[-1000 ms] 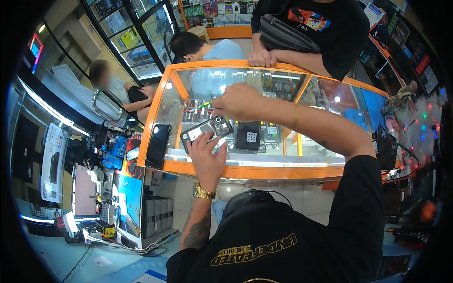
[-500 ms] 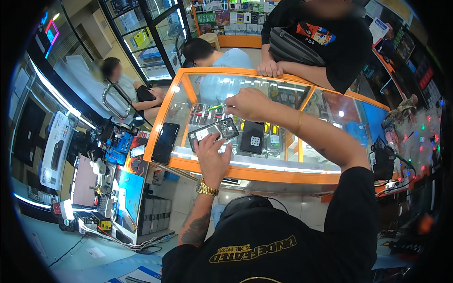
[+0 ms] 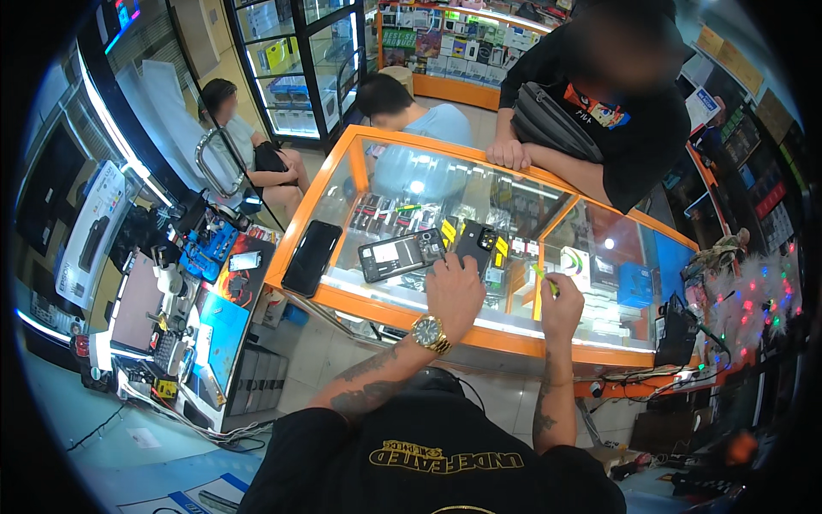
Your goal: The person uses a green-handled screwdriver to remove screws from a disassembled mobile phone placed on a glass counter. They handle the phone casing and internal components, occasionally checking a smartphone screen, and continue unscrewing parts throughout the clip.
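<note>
My left hand (image 3: 454, 295), its wrist in a gold watch, has its fingers closed on the lower edge of a dark phone back cover (image 3: 476, 242) with camera rings facing up. Left of that hand, an opened phone (image 3: 401, 255) lies on the glass with its inner parts and a white label showing. My right hand (image 3: 561, 307) is closed around a thin yellow-green tool (image 3: 549, 279), raised over the counter to the right; its exact kind is unclear. Beyond the opened phone lies a small green tool (image 3: 409, 207).
A black phone (image 3: 312, 259) lies at the left end of the orange-edged glass counter (image 3: 377, 321). A person in black (image 3: 599, 120) leans on its far edge; two others sit beyond. A workbench with a microscope (image 3: 174, 283) stands at left, Christmas lights at right.
My left hand has gone from the opened phone to the back cover, which now shows its camera side. My right hand has drawn back to the right and holds the yellow-green tool.
</note>
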`<state>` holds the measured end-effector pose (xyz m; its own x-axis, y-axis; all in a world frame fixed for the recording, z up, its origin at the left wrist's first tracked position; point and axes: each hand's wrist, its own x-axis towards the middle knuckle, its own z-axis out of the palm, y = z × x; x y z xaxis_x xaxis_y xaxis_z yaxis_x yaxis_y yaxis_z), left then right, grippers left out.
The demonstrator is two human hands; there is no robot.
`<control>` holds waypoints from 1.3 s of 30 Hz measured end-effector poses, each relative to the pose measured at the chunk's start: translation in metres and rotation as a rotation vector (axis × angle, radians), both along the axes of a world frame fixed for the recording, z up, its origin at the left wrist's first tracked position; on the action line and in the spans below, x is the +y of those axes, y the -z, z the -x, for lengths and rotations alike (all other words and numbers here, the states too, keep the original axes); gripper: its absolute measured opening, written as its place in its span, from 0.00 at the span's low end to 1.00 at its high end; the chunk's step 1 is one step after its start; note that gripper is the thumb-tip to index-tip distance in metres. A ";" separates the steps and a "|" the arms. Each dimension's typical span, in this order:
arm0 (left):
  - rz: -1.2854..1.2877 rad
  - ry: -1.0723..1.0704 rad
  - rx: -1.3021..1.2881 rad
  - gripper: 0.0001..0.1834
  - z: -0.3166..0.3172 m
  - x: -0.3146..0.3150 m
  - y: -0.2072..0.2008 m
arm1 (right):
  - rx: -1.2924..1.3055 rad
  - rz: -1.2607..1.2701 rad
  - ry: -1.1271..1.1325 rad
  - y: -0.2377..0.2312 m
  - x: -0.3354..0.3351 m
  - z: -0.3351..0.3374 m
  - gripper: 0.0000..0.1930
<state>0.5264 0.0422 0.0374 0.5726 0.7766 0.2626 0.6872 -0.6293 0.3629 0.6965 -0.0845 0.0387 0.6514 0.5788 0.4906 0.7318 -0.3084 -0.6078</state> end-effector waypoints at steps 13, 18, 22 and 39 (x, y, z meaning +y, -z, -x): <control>-0.102 0.235 -0.395 0.03 0.043 0.027 -0.022 | 0.065 -0.035 -0.116 0.004 0.014 0.055 0.19; -0.145 0.379 -0.565 0.02 0.066 0.014 -0.044 | 1.191 -0.560 -0.443 -0.012 0.051 0.130 0.30; -0.201 0.544 -0.570 0.04 0.078 0.013 -0.032 | 1.359 -0.654 -0.478 -0.006 0.070 0.143 0.27; 0.272 0.409 0.318 0.59 0.089 0.157 -0.046 | 1.784 -0.981 -1.145 0.025 0.035 0.122 0.45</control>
